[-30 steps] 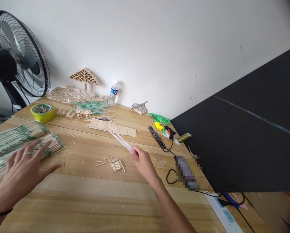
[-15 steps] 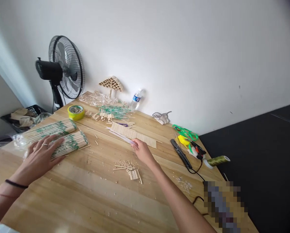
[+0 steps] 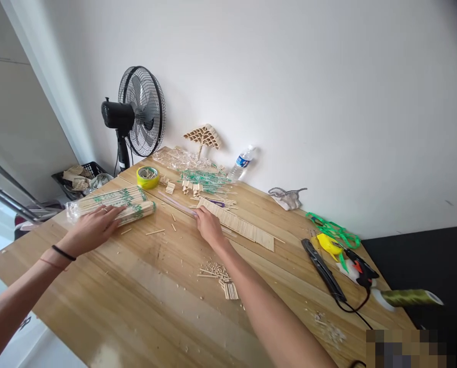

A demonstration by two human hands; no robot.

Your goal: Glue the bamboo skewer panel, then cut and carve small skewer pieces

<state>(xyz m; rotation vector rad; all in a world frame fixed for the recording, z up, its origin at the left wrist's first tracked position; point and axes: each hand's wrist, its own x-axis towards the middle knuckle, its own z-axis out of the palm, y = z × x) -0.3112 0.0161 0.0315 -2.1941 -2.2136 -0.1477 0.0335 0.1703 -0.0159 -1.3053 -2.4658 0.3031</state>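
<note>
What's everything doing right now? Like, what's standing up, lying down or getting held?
Stick packets: wrapped, lying down
Left hand: resting on a packet
Clear strip: held
Right hand: closed on the strip
Tape roll: lying flat, sticks inside
Stick model: standing
Bottle: standing
Fan: upright; can't tell if it's on

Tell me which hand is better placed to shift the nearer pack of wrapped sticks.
Probably the left hand: it lies on the nearer pack. The right hand is farther off, beside the stick panel, its grip taken up by a pale strip.
</note>
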